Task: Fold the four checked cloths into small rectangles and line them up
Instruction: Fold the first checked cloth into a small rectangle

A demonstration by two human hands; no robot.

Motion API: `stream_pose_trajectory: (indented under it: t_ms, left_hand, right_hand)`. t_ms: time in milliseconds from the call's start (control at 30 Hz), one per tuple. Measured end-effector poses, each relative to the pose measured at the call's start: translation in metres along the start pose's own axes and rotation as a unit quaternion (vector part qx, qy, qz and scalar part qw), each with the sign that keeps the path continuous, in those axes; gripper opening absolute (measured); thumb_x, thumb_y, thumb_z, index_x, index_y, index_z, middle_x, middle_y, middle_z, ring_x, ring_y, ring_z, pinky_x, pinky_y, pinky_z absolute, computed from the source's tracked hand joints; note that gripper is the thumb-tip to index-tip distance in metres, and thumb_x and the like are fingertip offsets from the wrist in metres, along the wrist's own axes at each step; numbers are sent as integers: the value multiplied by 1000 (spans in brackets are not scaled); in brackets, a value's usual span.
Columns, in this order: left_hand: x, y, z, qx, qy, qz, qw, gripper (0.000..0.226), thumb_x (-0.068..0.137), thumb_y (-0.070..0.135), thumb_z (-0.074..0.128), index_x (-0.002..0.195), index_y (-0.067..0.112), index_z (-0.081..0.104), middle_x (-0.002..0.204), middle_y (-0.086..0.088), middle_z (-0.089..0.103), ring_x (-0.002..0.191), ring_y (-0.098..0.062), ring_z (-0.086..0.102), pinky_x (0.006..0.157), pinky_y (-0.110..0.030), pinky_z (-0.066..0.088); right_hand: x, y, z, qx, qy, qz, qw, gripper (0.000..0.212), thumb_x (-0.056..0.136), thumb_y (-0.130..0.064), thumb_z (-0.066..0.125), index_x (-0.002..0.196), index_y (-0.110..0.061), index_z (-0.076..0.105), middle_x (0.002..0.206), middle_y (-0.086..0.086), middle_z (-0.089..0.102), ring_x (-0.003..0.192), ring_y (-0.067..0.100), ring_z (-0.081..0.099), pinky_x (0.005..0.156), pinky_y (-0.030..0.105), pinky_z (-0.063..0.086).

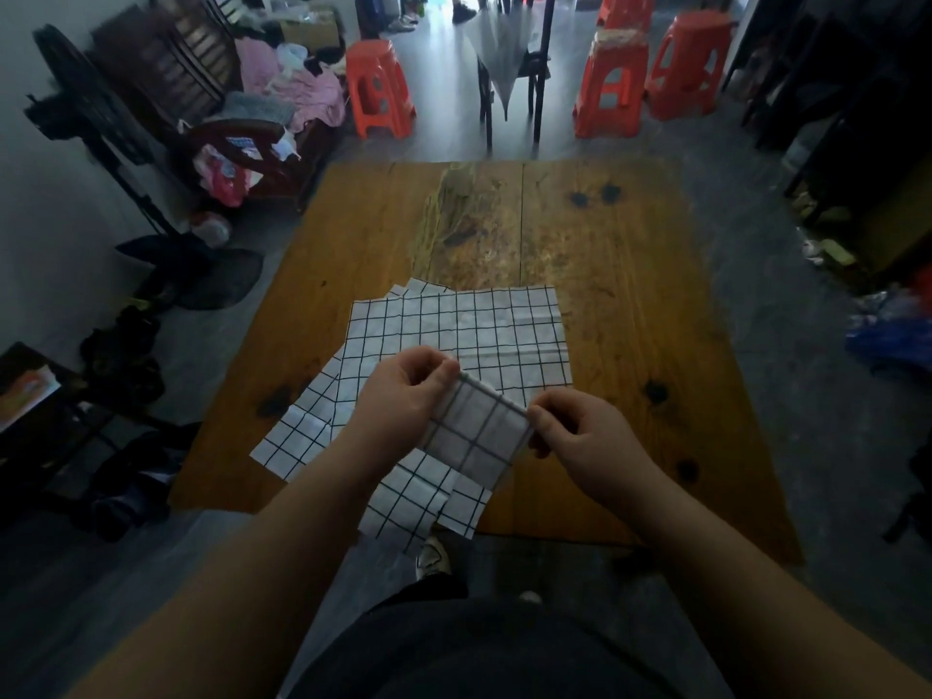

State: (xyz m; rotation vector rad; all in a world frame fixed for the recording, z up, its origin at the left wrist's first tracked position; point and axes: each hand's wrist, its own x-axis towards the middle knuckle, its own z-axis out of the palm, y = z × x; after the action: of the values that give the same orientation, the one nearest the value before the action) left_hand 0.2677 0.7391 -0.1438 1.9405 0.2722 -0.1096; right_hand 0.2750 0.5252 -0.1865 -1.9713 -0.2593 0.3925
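1. Folded white cloth with a black grid check (476, 430): held up in the air over the near edge of the worn brown wooden table (630, 305), above the other cloths and touching none of them that I can see.
2. My left hand (398, 396): thumb and fingers closed on the folded cloth's upper left corner.
3. My right hand (580, 431): fingers pinched shut on its right corner, so the top edge runs taut between my two hands.
4. Unfolded white-and-black checked cloths (454, 325): lying flat and overlapping on the table, one spread square behind my hands, others fanned out to the left and hanging past the near edge (the exact count is hard to tell from the overlap).
5. Step in hand, as I judge it: reducing this cloth to a small rectangle.
6. To do it well, I would keep both pinches at the corners, match edge to edge along a grid line, then press the crease flat on bare wood beside the pile, not on top of it.
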Motion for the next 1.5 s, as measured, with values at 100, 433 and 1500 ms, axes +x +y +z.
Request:
stream_pose_trajectory:
  t_ms: [100, 433, 1500]
  left_hand:
    - [-5, -1, 1, 28, 1, 11, 1000, 19, 99, 31, 56, 86, 20, 66, 88, 2, 64, 84, -15, 57, 72, -34, 47]
    - [-35, -10, -30, 53, -50, 50, 996, 16, 98, 30, 59, 87, 22, 66, 92, -3, 66, 87, -17, 59, 71, -33, 47]
    - [-167, -6, 86, 40, -339, 136, 930, 16, 98, 37, 58, 96, 26, 70, 83, 12, 69, 73, 4, 64, 63, -16, 49]
  right_hand:
    - [-7, 2, -4, -26, -4, 1, 1000, 16, 100, -25, 56, 88, -26, 66, 80, -3, 69, 74, 5, 65, 68, 24, 53]
    - [-25, -30, 27, -62, 55, -57, 995, 9, 100, -31, 53, 101, -32, 62, 95, -12, 65, 88, 4, 61, 73, 28, 54]
    - [-284, 2, 40, 23, 245, 87, 965, 13, 99, -24, 61, 90, -24, 70, 82, -11, 70, 77, 2, 65, 64, 15, 48]
